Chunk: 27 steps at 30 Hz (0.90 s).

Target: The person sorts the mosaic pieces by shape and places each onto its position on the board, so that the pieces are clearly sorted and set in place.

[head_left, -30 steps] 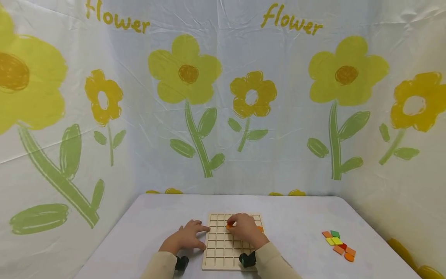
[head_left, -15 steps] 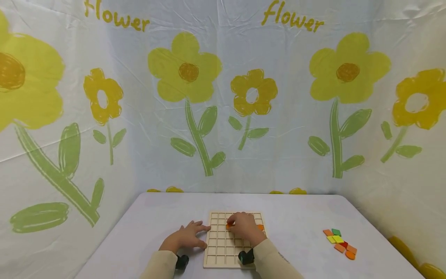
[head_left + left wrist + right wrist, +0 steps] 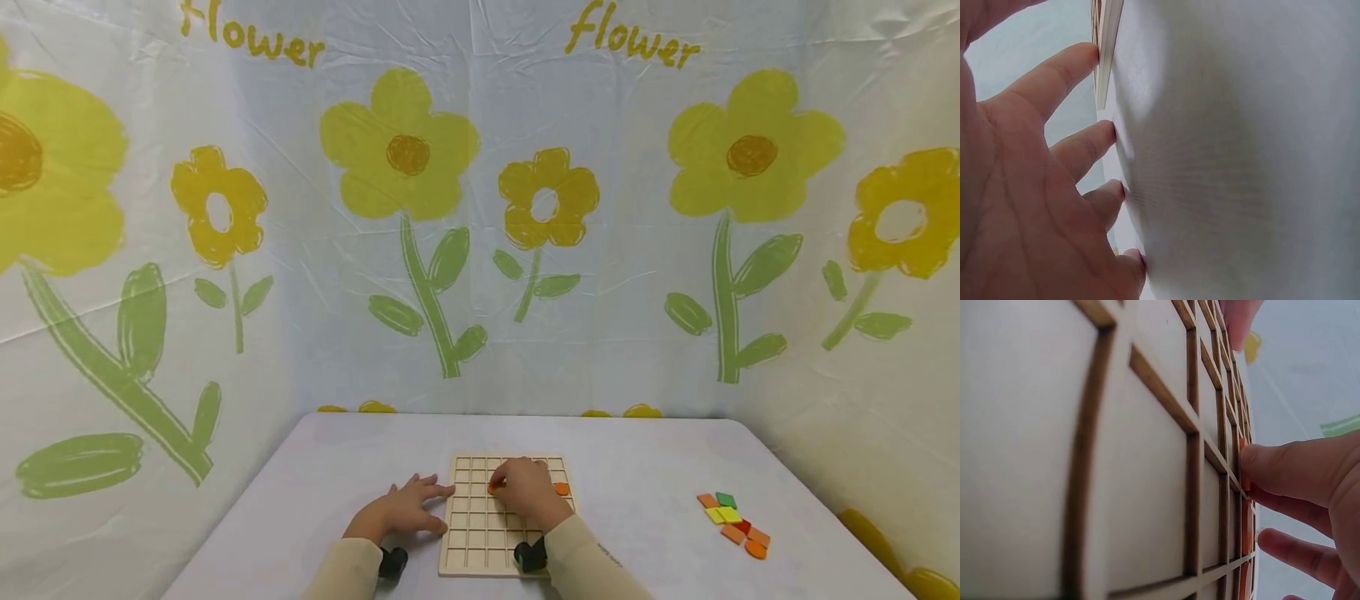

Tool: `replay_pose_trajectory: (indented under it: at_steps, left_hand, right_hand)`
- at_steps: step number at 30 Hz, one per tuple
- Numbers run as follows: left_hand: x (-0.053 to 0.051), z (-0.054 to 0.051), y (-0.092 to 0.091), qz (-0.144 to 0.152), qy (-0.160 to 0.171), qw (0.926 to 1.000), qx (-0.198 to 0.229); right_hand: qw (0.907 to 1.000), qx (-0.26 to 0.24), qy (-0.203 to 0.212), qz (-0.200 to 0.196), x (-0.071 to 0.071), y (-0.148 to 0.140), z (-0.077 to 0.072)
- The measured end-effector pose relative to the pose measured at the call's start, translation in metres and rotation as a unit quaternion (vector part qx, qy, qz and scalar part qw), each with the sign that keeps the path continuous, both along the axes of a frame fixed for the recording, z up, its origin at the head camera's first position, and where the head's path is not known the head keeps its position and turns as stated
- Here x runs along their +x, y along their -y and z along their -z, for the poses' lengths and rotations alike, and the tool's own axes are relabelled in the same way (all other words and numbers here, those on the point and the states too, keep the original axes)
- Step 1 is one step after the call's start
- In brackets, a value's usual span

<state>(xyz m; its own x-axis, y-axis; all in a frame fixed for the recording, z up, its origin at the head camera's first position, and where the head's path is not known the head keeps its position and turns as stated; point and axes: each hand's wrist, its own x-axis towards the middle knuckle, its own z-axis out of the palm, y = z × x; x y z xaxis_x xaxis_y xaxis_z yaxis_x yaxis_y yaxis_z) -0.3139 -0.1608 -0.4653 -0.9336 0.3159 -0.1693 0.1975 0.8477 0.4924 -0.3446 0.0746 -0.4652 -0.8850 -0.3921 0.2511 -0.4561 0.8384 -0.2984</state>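
A wooden grid board [image 3: 470,562] lies on the table. The left hand [image 3: 407,507] is spread at its left edge; in the left wrist view one fingertip of that hand [image 3: 1035,169] touches the board's side [image 3: 1109,56] and others rest on the tabletop. Over the upper middle of the board, the right hand [image 3: 527,493] pinches an orange piece [image 3: 492,488] at a cell. Another orange piece [image 3: 562,489] sits in the board right of this hand. The right wrist view shows the thumb of the right hand [image 3: 1310,481] on an orange piece [image 3: 1245,464], with more orange pieces beside it.
At the table's right lie several flat pieces: green [image 3: 725,500], yellow [image 3: 728,515], red [image 3: 743,526] and orange [image 3: 756,549]. Flower-printed cloth [image 3: 630,333] hangs behind the table and at both sides.
The right hand has barely shifted, and the orange piece at the board's right shows more fully beside it. The left hand stays at the board's edge.
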Motion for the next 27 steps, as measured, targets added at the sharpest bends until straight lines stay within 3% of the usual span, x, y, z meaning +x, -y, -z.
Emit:
replay_pose_trajectory:
  at_steps: [6, 15, 27]
  left_hand:
    - [0.001, -0.002, -0.001, 0.0, 0.008, 1.0, 0.001]
    - [0.0, 0.0, 0.002, 0.001, 0.0, 1.0, 0.003]
    - [0.002, -0.002, 0.0, 0.0, 0.0, 1.0, 0.005]
  right_hand:
    - [0.9999, -0.002, -0.006, -0.013, 0.0, -0.004, 0.001]
    - [0.9983, -0.029, 0.029, -0.042, 0.011, -0.015, -0.016]
    - [0.9914, -0.096, 0.055, -0.07, 0.02, -0.047, -0.021]
